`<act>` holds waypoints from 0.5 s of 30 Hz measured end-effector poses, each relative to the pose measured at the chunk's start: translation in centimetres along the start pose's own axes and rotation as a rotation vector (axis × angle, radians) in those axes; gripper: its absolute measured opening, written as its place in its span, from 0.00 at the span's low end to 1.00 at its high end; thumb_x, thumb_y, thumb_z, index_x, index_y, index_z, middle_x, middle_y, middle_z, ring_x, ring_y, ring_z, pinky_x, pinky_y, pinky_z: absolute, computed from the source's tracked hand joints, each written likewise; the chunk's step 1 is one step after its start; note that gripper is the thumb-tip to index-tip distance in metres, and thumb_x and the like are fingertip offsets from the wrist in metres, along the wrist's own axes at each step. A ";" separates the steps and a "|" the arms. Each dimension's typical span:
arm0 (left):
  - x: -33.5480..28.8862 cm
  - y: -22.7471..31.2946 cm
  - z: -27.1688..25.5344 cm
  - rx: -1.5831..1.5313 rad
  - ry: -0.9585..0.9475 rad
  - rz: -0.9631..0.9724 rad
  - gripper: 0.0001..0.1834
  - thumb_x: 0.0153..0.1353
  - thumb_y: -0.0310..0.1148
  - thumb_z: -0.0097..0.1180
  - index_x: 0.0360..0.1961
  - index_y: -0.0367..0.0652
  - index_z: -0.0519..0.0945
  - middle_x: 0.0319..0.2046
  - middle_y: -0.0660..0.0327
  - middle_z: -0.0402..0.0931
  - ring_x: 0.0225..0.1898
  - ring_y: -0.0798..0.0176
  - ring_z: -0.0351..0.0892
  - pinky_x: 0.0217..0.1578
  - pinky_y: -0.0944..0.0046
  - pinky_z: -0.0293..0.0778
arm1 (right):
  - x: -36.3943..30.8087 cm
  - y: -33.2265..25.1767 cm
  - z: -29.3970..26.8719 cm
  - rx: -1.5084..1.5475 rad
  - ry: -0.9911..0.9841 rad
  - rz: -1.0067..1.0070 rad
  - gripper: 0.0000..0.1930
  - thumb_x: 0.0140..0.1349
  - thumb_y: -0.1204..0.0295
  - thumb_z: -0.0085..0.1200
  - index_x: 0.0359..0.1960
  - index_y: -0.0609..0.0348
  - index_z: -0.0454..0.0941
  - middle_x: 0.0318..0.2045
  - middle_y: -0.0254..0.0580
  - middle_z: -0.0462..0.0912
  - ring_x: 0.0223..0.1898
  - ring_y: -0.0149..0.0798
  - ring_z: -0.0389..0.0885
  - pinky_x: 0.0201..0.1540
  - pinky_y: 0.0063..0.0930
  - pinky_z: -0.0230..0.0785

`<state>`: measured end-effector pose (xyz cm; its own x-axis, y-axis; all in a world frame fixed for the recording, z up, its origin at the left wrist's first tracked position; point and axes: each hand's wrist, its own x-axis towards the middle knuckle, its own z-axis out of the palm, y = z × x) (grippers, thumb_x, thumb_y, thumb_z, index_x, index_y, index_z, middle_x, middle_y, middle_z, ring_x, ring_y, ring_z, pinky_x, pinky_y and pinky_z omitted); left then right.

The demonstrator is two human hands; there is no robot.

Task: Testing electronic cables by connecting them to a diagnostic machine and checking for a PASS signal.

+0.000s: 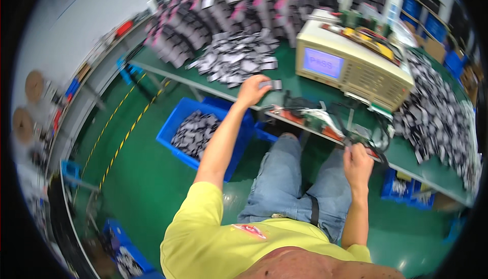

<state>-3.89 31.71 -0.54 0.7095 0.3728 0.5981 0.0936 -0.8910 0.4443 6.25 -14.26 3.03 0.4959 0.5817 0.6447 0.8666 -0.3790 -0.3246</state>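
My left hand pinches a small flat grey rectangular piece over the green bench, just in front of a loose heap of similar grey-and-black pieces. At the bench's front edge, my right hand is closed beside a dark fixture with black cables. What its fingers grip, if anything, is hidden. Between the hands lie white and black leads and reddish-orange parts. Behind them stands a beige bench test instrument with a lit blue-white screen.
Stacked grey, black and pink pieces line the bench's back. A large heap covers its right side. Below left, a blue bin holds more pieces; small blue bins sit under the right side. Tools and leads lie atop the instrument.
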 end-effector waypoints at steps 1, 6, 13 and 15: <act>0.1 -0.2 0.8 -0.014 0.048 0.038 0.16 0.60 0.38 0.72 0.44 0.39 0.87 0.44 0.52 0.87 0.47 0.47 0.86 0.51 0.54 0.80 | -0.3 -0.2 -0.2 0.018 -0.002 0.059 0.10 0.65 0.75 0.62 0.29 0.61 0.72 0.27 0.50 0.74 0.25 0.58 0.78 0.26 0.47 0.69; 0.7 1.5 0.9 -0.090 -0.029 0.014 0.14 0.61 0.37 0.70 0.44 0.42 0.84 0.42 0.53 0.85 0.48 0.45 0.83 0.51 0.50 0.77 | -7.8 -5.9 -5.9 0.128 -0.159 -0.191 0.17 0.66 0.72 0.60 0.21 0.58 0.66 0.18 0.47 0.64 0.18 0.50 0.66 0.23 0.44 0.56; -0.7 1.6 -1.0 -0.022 -0.009 -0.004 0.14 0.60 0.38 0.70 0.43 0.43 0.84 0.41 0.54 0.84 0.48 0.45 0.83 0.50 0.50 0.78 | -7.2 21.1 -14.5 -0.409 0.201 0.314 0.20 0.76 0.63 0.58 0.30 0.67 0.69 0.24 0.57 0.71 0.25 0.55 0.65 0.31 0.47 0.63; -0.7 1.5 -0.6 -0.019 -0.010 0.002 0.14 0.60 0.38 0.70 0.43 0.43 0.84 0.41 0.54 0.84 0.48 0.46 0.83 0.51 0.50 0.78 | -5.9 28.2 -19.0 -0.566 0.228 0.419 0.21 0.77 0.58 0.55 0.37 0.68 0.75 0.30 0.59 0.79 0.30 0.60 0.74 0.36 0.50 0.68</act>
<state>-4.71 30.23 0.13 0.7164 0.3687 0.5923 0.0794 -0.8865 0.4558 26.69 -42.03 3.27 0.7018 0.1662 0.6928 0.4154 -0.8855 -0.2083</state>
